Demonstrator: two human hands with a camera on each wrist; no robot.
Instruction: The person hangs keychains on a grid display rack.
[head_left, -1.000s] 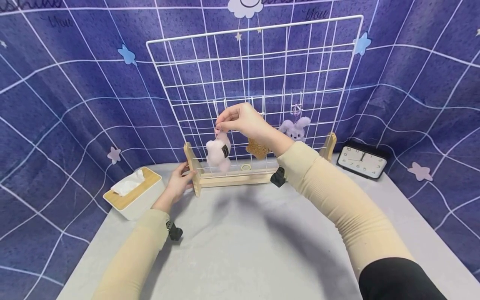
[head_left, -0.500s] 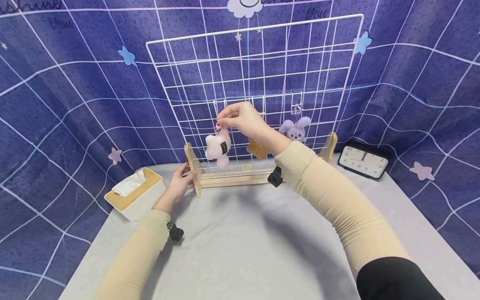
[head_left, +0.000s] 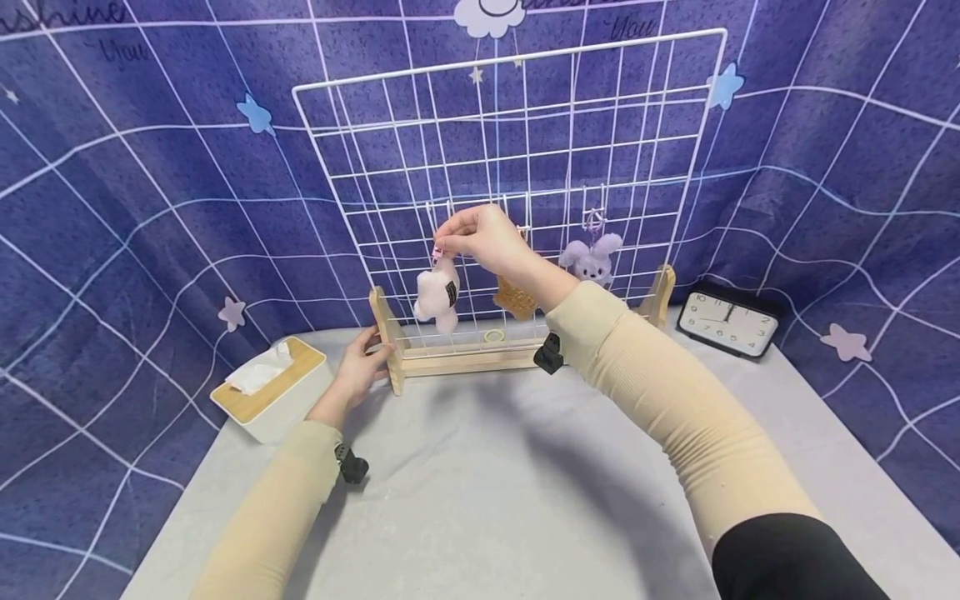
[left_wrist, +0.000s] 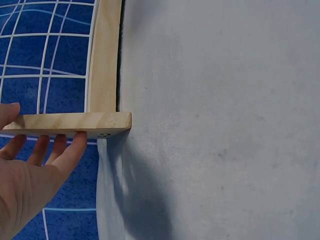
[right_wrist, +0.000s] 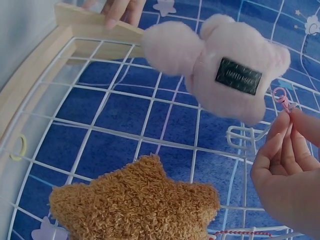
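Note:
My right hand pinches the pink clasp of a pale pink plush keychain between thumb and fingertips. The plush hangs in front of the white wire grid, its dark "hand made" label facing the right wrist camera. Close by that hand, a white wire hook juts from the grid. My left hand grips the left wooden foot of the grid's stand, thumb on one side and fingers on the other.
A brown fuzzy plush and a purple bunny plush hang on the grid. A yellow ring shows by the wooden base. On the table, a tissue box stands left and a clock right.
The pink plush has risen slightly and swung a little in my right hand's pinch. My left hand stays on the wooden foot.

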